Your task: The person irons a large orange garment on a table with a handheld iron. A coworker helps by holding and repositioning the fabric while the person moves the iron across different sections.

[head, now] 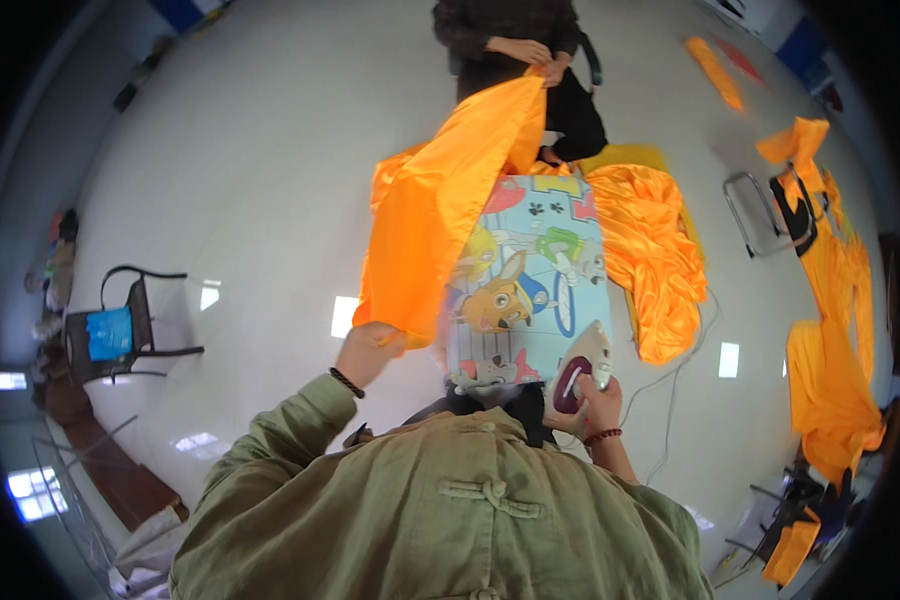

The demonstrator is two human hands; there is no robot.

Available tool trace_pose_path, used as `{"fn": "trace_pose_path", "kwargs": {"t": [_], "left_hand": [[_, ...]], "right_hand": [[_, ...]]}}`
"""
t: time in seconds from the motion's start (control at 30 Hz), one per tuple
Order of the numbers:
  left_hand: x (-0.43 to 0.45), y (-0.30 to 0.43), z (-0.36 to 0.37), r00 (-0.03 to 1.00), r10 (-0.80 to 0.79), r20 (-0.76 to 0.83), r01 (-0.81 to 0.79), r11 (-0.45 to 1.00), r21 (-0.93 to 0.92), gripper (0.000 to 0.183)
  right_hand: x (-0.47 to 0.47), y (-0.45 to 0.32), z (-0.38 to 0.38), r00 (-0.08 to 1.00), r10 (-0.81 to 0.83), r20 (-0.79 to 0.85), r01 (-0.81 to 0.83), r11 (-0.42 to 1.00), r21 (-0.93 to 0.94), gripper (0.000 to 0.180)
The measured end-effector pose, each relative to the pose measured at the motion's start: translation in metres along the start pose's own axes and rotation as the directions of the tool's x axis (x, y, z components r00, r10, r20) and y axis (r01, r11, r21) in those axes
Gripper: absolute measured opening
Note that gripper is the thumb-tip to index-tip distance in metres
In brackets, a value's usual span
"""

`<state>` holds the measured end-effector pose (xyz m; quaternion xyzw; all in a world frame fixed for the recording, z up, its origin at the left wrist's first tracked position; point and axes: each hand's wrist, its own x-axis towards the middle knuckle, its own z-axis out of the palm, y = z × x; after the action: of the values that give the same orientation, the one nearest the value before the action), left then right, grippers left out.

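Pinched in my left hand (pixel 373 352) is the near end of a long orange satin cloth (pixel 412 255). Its far end is raised in the hands (pixel 536 60) of a person across from me, so the cloth slants along the left side of a padded board (pixel 529 262) covered in cartoon-print fabric. My right hand (pixel 598 409) grips the handle of a white and purple electric iron (pixel 589 367) at the board's near right corner. The iron is tilted with its tip pointing away from me; whether its soleplate touches the board I cannot tell.
More orange satin (pixel 649 255) lies crumpled against the board's right side. A grey power cord (pixel 671 397) trails over the floor at right. A black chair (pixel 109 337) with a blue item stands left. Far right, orange cloth (pixel 825 375) drapes over chairs near a metal-framed chair (pixel 765 217).
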<state>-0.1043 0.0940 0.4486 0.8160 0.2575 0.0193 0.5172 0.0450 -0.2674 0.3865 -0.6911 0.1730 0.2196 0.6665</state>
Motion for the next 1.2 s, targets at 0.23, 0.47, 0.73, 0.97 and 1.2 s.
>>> {"fn": "trace_pose_path", "kwargs": {"t": [0.23, 0.47, 0.73, 0.97, 1.2], "left_hand": [[0.017, 0.070, 0.114, 0.843, 0.331, 0.424, -0.385, 0.922, 0.045, 0.015], [0.011, 0.092, 0.136, 0.769, 0.403, 0.496, -0.435, 0.899, -0.055, 0.016], [-0.003, 0.081, 0.149, 0.887, 0.170, 0.430, -0.089, 0.975, -0.202, 0.017], [-0.006, 0.089, 0.148, 0.848, 0.317, 0.426, -0.290, 0.948, -0.129, 0.015], [-0.004, 0.077, 0.163, 0.795, 0.386, 0.468, -0.368, 0.920, -0.134, 0.016]], "right_hand": [[-0.024, -0.030, 0.026, 0.973, -0.100, 0.209, 0.114, 0.992, -0.057, 0.040], [-0.038, -0.045, 0.042, 0.838, -0.252, 0.483, 0.223, 0.968, 0.118, 0.062], [-0.034, -0.033, 0.036, 0.802, -0.231, 0.551, 0.335, 0.937, -0.094, 0.050], [-0.040, -0.030, 0.030, 0.868, -0.148, 0.474, 0.264, 0.946, -0.188, 0.039], [-0.054, -0.072, -0.005, 0.893, -0.062, 0.445, 0.092, 0.995, -0.045, 0.037]]}}
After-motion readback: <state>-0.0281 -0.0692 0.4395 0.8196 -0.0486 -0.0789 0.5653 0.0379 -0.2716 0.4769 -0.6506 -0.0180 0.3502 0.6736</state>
